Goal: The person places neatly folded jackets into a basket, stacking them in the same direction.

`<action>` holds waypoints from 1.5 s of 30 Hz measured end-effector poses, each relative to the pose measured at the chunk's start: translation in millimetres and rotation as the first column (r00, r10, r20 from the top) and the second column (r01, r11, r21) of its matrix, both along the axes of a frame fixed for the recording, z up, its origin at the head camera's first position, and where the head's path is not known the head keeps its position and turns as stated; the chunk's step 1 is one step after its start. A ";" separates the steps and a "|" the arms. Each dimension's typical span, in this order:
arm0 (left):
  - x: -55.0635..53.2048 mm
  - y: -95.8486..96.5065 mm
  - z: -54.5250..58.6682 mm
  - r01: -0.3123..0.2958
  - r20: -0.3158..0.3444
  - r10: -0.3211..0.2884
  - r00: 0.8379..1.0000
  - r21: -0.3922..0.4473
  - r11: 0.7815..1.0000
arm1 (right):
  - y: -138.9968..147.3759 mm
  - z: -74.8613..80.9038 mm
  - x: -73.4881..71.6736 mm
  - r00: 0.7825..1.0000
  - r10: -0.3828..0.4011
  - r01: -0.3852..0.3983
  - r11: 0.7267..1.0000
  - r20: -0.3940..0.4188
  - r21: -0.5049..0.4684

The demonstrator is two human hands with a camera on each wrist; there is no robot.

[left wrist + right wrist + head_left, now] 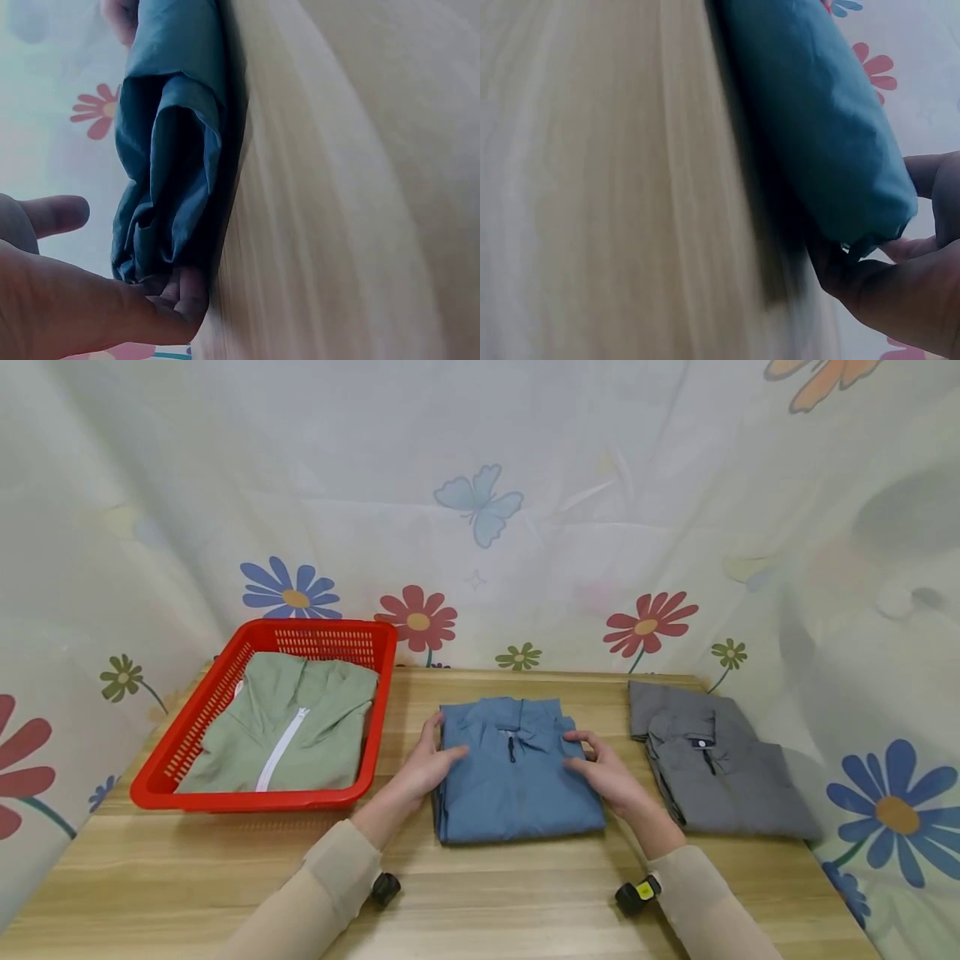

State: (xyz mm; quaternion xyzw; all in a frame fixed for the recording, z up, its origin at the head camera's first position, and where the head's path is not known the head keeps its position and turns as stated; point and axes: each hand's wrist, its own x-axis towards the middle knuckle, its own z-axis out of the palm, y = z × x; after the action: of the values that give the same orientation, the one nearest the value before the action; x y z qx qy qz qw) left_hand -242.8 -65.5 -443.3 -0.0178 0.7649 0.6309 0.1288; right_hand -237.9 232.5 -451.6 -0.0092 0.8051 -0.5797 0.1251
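Observation:
A folded blue jacket [517, 785] with a collar and a short dark zip pull lies on the table between both hands. My left hand [432, 766] holds its left edge; in the left wrist view the fingers [184, 292] curl at the lower edge of the folds, while the thumb [60, 215] stands apart from the cloth. On the opposite edge, my right hand [609, 774] grips the jacket. One right finger [832, 270] reaches beneath the rolled side in the right wrist view, with the thumb [924, 171] near its upper face.
A red plastic basket [386, 693] stands at the left, holding a green jacket [322, 735] with a white zip. To the right lies a folded grey jacket [735, 785]. The wooden table [480, 910] ends at a flower-printed curtain [540, 577] behind.

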 end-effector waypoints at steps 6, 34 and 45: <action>4.3 -5.4 -1.4 0.029 -0.055 -0.029 0.998 -0.006 1.000 | 4.9 -3.4 -1.1 0.998 0.058 -0.057 0.998 -0.013 0.030; 11.1 -11.8 6.4 -0.004 -0.062 0.004 0.998 -0.001 1.000 | 12.1 19.3 0.9 0.978 0.206 -0.205 0.978 -0.045 0.031; 18.8 -20.0 25.6 -0.016 -0.070 0.016 0.997 0.007 1.000 | 3.4 39.9 4.2 0.975 0.219 -0.218 0.976 -0.044 0.029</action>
State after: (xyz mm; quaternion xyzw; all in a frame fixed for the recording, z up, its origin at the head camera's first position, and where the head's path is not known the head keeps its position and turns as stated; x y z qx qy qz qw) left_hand -224.1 -85.6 -417.7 -0.0013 0.7668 0.6345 0.0967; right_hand -233.7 236.0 -411.7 -0.1097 0.8088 -0.5525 0.1691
